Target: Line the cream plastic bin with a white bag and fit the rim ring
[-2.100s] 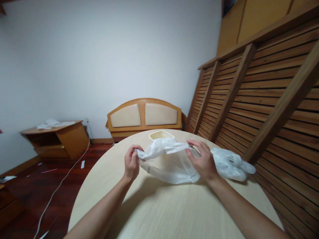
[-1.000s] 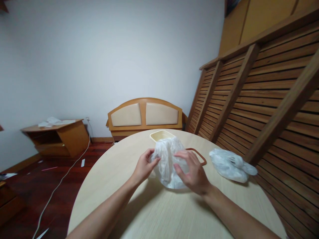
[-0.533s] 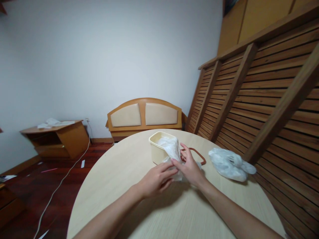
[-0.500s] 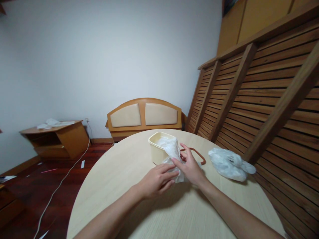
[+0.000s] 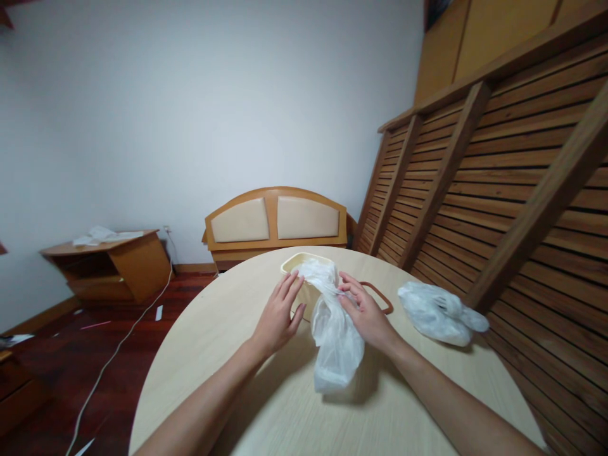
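Observation:
A small cream plastic bin [image 5: 287, 266] stands on the round table, and a translucent white plastic bag [image 5: 337, 348] spills out over its near rim towards me. My left hand [image 5: 279, 313] is at the bin's near left side, fingers spread, the tips close to the rim and the bag. With thumb and fingers, my right hand [image 5: 365, 311] pinches the gathered middle of the bag just right of the bin. The bag's loose end hangs down above the tabletop. Behind my right hand lies a brown rounded frame [image 5: 382, 297], partly hidden.
Another white plastic bag [image 5: 437, 313], bunched up, lies at the table's [image 5: 204, 354] right side. Slatted wooden panels [image 5: 475, 190] lean beyond that edge. A headboard [image 5: 273, 218] stands behind the table, and a low cabinet [image 5: 128, 266] is at the left.
My left hand has let go of the bag's end and moved left and up to the bin's rim. The bag's end has dropped and spread towards me.

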Tool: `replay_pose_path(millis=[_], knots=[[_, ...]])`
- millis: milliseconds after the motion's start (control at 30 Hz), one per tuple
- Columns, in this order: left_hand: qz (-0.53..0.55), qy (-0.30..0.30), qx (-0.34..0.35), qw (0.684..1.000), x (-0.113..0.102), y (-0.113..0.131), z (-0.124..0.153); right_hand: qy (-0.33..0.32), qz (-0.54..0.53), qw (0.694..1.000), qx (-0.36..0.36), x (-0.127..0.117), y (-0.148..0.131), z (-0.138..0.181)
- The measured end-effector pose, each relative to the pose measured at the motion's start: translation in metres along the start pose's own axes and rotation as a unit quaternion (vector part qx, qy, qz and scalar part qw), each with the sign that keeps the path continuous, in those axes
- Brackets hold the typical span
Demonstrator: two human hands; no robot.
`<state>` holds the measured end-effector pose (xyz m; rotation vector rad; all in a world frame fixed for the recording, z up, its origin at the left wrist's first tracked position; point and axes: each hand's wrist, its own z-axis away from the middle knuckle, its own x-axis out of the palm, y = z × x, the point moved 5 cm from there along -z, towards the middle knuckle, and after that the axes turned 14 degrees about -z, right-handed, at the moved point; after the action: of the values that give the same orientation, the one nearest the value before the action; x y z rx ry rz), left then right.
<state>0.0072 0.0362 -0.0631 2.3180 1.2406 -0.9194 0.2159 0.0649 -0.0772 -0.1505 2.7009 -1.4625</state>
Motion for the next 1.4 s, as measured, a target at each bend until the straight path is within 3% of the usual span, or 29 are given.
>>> replay_pose_path(millis=[167, 300, 500, 667, 867, 1000, 1167, 1333, 1400], knots=[[-0.036, -0.002, 0.018, 0.999, 0.004, -0.012, 0.0, -0.069, 0.007, 0.997, 0.04, 0.017, -0.004, 0.01], [-0.038, 0.041, 0.002, 0.998, 0.0, -0.013, -0.001, -0.088, 0.002, 0.996, 0.024, 0.021, -0.012, 0.013], [-0.028, 0.093, -0.017, 0.995, -0.01, -0.013, -0.003, 0.021, -0.015, 1.0, 0.005, -0.002, -0.007, 0.001], [-0.02, 0.099, -0.009, 0.995, -0.015, -0.01, -0.004, 0.142, 0.04, 0.987, -0.066, -0.038, -0.012, -0.011], [-0.047, 0.121, -0.032, 0.991, -0.021, -0.02, -0.005, 0.219, 0.069, 0.966, -0.121, -0.081, -0.008, -0.024], [-0.072, 0.133, -0.05, 0.987, -0.023, -0.035, -0.005, 0.255, 0.073, 0.959, -0.103, -0.102, 0.004, -0.03], [-0.068, 0.126, -0.053, 0.988, -0.02, -0.043, -0.004, 0.231, 0.074, 0.97, -0.032, -0.102, 0.01, -0.03], [-0.065, 0.096, -0.07, 0.991, -0.016, -0.04, -0.002, 0.109, 0.029, 0.992, 0.056, -0.08, 0.002, -0.019], [-0.068, 0.087, -0.076, 0.991, -0.017, -0.038, -0.002, 0.087, -0.001, 0.993, 0.077, -0.074, 0.001, -0.017]])
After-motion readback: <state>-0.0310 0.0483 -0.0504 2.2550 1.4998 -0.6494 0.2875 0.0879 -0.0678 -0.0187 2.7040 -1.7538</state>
